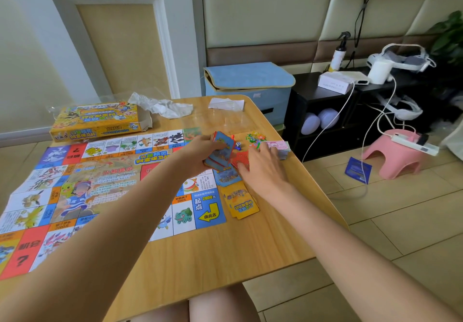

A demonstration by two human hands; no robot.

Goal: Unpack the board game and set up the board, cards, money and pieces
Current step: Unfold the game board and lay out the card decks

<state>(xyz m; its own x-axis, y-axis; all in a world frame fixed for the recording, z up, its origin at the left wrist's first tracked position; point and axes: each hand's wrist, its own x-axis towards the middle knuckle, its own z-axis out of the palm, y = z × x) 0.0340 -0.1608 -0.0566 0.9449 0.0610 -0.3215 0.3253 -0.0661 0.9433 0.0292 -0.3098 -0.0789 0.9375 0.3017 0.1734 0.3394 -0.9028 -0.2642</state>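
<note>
The paper game board [105,188] lies unfolded on the wooden table [225,254]. My left hand [200,150] grips a stack of blue-backed cards [221,150] above the board's right edge. My right hand [260,168] reaches flat over red cards [241,160], fingers spread and relaxed. A blue card pile [226,177] and a yellow card pile [241,205] lie beside the board. The stack of paper money [280,147], the colourful piece sheet [255,138] and small dice [238,145] sit near the table's right edge.
The yellow game box [97,121] rests at the back left, with crumpled wrapping [162,107] and clear plastic [226,107] behind. A blue storage box [248,88], black shelf [325,111] and pink stool [393,153] stand to the right on the floor.
</note>
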